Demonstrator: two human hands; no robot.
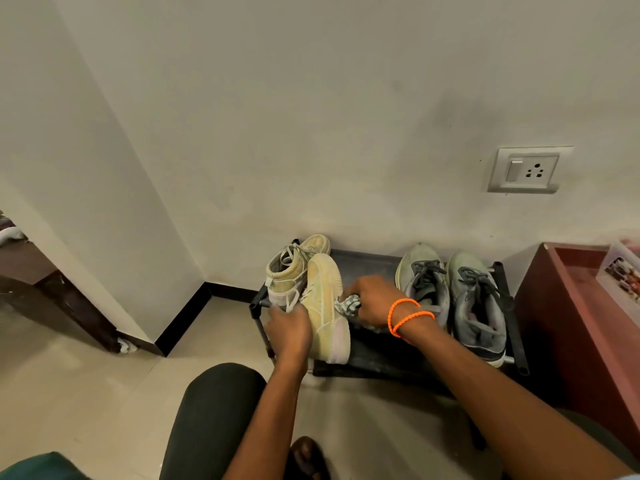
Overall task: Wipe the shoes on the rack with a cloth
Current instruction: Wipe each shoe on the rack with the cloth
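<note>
head view: on the rack (381, 355), at about 7 o'clock from the grey pair (453, 299), the left hand (289, 330) grips the pale yellow sneaker (325, 310), tipped on its side. the right hand (375, 299) clamps the bunched cloth (348, 304) against its sole edge. wiping looks underway. the sneaker's long axis runs 12 to 6 o'clock, toe toward 12. next, probably turning it to reach the unwiped side.

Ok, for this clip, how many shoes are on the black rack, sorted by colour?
Pale yellow high-top sneakers: 2, one tilted in the left hand at, one behind it.
Grey-green lace-up trainers: 2, at and.
Total: 4 shoes. The right hand grips a patterned cloth.
</note>
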